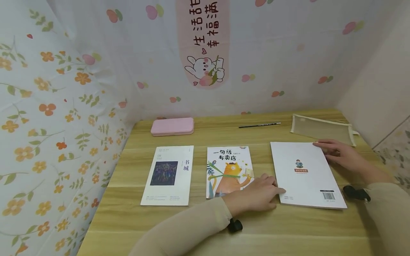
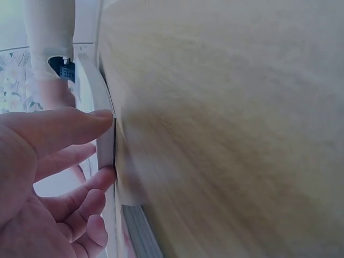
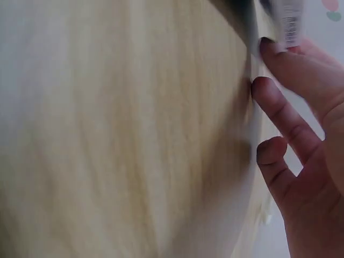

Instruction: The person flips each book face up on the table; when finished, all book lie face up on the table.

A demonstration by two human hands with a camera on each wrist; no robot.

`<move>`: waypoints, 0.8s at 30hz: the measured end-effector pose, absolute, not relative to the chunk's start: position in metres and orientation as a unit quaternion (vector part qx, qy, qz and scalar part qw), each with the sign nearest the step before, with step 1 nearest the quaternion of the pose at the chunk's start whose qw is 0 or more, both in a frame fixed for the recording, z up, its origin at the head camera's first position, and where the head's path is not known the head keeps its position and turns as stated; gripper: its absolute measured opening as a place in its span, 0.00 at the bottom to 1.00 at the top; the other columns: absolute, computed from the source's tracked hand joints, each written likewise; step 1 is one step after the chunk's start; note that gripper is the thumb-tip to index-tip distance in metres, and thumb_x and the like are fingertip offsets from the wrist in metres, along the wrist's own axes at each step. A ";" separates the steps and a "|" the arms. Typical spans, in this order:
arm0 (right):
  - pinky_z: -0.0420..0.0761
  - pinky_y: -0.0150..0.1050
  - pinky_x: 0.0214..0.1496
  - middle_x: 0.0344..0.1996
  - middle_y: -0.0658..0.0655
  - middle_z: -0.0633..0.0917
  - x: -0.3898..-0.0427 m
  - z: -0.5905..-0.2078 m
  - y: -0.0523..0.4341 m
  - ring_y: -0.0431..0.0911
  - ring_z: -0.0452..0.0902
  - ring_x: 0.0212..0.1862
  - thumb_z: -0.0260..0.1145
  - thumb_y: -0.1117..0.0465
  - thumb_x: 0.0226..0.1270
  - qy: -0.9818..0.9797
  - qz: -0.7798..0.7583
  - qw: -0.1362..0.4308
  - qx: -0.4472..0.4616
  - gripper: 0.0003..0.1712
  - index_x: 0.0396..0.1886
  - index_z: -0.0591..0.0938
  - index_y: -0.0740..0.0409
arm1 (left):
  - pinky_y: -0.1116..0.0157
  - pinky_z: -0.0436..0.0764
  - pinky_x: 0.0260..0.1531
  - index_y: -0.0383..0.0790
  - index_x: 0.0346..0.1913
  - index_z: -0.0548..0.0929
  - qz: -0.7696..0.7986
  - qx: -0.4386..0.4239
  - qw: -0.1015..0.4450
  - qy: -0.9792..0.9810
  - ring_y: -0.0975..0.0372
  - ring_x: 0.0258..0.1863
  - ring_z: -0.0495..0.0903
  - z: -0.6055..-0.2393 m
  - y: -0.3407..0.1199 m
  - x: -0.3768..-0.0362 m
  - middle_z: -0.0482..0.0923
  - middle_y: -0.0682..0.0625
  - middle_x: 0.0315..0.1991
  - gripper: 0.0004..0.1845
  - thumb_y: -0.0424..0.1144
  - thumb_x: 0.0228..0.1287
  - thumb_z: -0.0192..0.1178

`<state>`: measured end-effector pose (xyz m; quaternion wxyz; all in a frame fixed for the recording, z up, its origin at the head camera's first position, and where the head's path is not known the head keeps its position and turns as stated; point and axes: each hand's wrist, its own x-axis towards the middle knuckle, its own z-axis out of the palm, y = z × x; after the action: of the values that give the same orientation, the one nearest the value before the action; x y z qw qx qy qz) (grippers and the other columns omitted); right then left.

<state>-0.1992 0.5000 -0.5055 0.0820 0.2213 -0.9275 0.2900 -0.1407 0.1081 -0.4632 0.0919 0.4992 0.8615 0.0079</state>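
A white book (image 1: pixel 301 177) with a small reading-figure logo and a barcode lies on the wooden table at the right. My left hand (image 1: pixel 256 193) is at its lower left corner, the extended index finger touching the edge. In the left wrist view, the thumb and a finger of that hand (image 2: pixel 59 177) touch the book's edge (image 2: pixel 106 142) near the tabletop. By the upper right corner, my right hand (image 1: pixel 344 156) lays its fingers along the book's edge. The right wrist view shows this hand (image 3: pixel 306 123) with loosely spread fingers, the thumb close to the barcode corner.
Left of the white book lie a picture book (image 1: pixel 229 167) with an orange cat and a pale magazine (image 1: pixel 168 177). Behind them are a pink pencil case (image 1: pixel 173 126), a dark pencil (image 1: pixel 259 125) and a mesh pouch (image 1: pixel 320 128). Patterned curtains (image 1: pixel 266 53) bound the table.
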 end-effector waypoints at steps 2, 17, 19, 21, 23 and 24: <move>0.69 0.17 0.44 0.67 0.24 0.66 -0.199 -0.505 0.502 0.21 0.71 0.48 0.68 0.78 0.64 -0.924 0.289 0.088 0.233 0.31 0.67 0.80 0.62 | 0.76 0.66 0.46 0.64 0.72 0.75 0.013 0.497 0.091 0.863 0.68 0.53 0.68 -0.463 0.107 -0.140 0.76 0.62 0.59 0.30 0.53 0.68 0.67; 0.70 0.17 0.42 0.65 0.19 0.63 -0.191 -0.484 0.496 0.22 0.74 0.45 0.62 0.77 0.72 -0.924 0.324 0.049 0.198 0.28 0.69 0.77 0.59 | 0.77 0.69 0.45 0.63 0.62 0.77 0.060 0.395 0.040 0.916 0.68 0.49 0.69 -0.466 0.110 -0.133 0.76 0.62 0.49 0.33 0.67 0.55 0.72; 0.71 0.17 0.43 0.65 0.19 0.64 -0.191 -0.484 0.495 0.23 0.75 0.45 0.62 0.77 0.71 -0.922 0.329 0.051 0.197 0.27 0.68 0.78 0.60 | 0.76 0.70 0.43 0.63 0.60 0.77 0.067 0.381 0.029 0.922 0.68 0.49 0.70 -0.465 0.108 -0.132 0.76 0.62 0.49 0.32 0.66 0.55 0.72; 0.71 0.17 0.43 0.64 0.19 0.65 -0.191 -0.483 0.494 0.24 0.76 0.43 0.62 0.77 0.71 -0.920 0.334 0.054 0.197 0.26 0.67 0.79 0.60 | 0.76 0.70 0.40 0.62 0.59 0.76 0.079 0.369 0.019 0.926 0.68 0.49 0.71 -0.464 0.106 -0.132 0.77 0.62 0.49 0.31 0.65 0.55 0.73; 0.72 0.18 0.42 0.64 0.21 0.67 -0.191 -0.483 0.493 0.26 0.77 0.42 0.62 0.78 0.70 -0.917 0.336 0.062 0.206 0.25 0.65 0.80 0.61 | 0.76 0.70 0.38 0.61 0.58 0.76 0.090 0.362 0.011 0.928 0.67 0.48 0.71 -0.463 0.104 -0.133 0.78 0.62 0.49 0.29 0.62 0.56 0.74; 0.72 0.19 0.41 0.64 0.21 0.68 -0.191 -0.482 0.493 0.26 0.77 0.41 0.63 0.77 0.70 -0.917 0.337 0.064 0.205 0.25 0.65 0.80 0.61 | 0.76 0.70 0.38 0.60 0.58 0.77 0.094 0.361 0.008 0.928 0.67 0.48 0.71 -0.463 0.103 -0.134 0.78 0.61 0.48 0.28 0.61 0.56 0.74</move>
<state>-0.1908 0.4925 -0.4817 0.0639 0.2054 -0.9168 0.3365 -0.1335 0.1034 -0.4628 0.0082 0.3607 0.9279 0.0939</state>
